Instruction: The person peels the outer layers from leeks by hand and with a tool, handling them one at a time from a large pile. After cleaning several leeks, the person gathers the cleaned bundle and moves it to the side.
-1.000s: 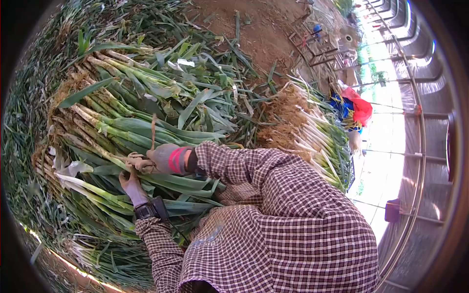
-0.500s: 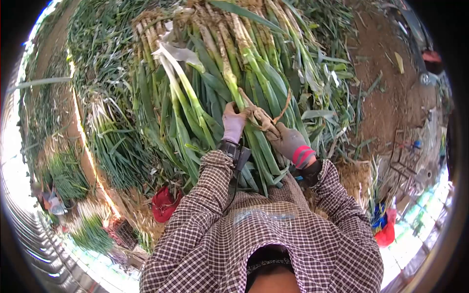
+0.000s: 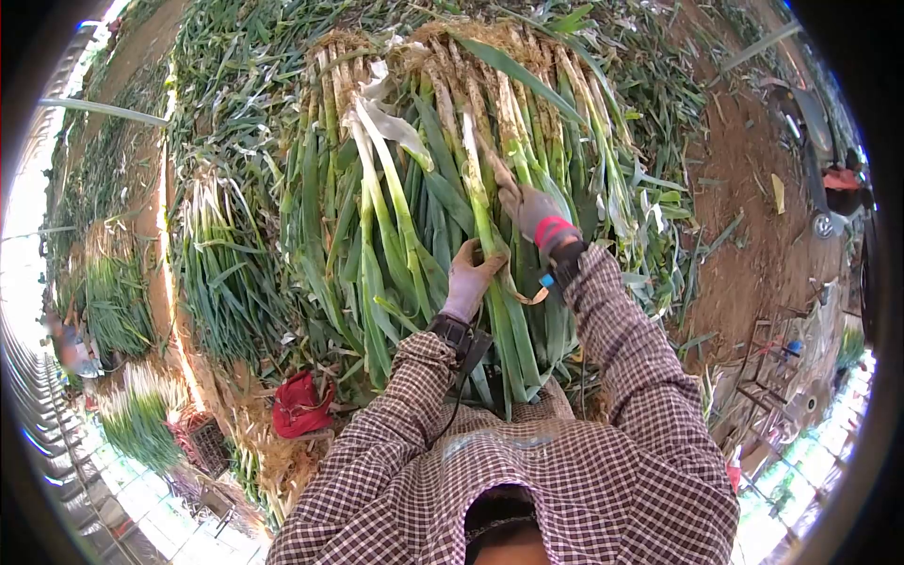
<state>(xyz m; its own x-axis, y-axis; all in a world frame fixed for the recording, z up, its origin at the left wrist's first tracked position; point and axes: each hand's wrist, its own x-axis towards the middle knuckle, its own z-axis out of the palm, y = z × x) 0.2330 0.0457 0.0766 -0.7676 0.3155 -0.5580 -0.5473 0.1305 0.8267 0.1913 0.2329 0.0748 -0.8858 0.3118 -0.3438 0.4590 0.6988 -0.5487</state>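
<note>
Gloved hands [image 3: 468,281], fibrous twine [image 3: 513,282], long leeks [image 3: 443,160]

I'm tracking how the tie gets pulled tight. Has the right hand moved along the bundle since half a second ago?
Yes. The right hand has moved up the leek bundle toward its root ends, away from the left hand.

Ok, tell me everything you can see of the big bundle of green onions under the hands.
The bundle of green onions lies on a bed of loose leaves, roots pointing away from the person, long green leaves running back toward the checked shirt. Stalks are pale near the tangled, soil-brown roots. The left hand presses its middle; the right hand grips a tan strap looped across it.
</note>
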